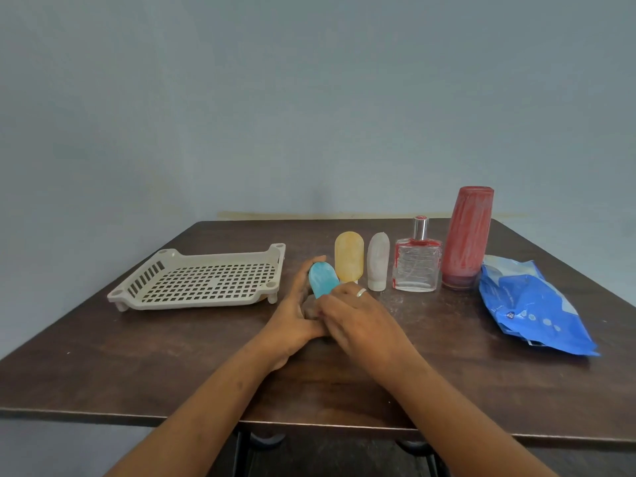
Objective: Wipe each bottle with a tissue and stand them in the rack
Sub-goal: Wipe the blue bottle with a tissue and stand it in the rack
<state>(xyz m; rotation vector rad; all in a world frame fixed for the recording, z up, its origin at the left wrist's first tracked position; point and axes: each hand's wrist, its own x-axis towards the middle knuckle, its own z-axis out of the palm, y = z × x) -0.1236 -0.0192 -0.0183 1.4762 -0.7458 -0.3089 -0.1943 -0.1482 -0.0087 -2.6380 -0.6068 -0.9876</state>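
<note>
Head view: the left grip (296, 315) wraps round the blue bottle (323, 278). The right grip (358, 318) curls its fingers on the bottle's low end, over the counter (137, 356). Just behind stand a yellow bottle (349, 256), a white bottle (378, 266), a glass bottle (417, 266) and a red bottle (468, 235). The rack (192, 303) lies left and a blue pack (530, 311) lies right.

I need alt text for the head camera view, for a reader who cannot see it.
The left hand and right hand hold a small blue bottle at a dark table. Left of them stands an empty beige rack; to the right are a yellow bottle, white bottle, glass perfume bottle, tall red bottle and blue packet.
</note>
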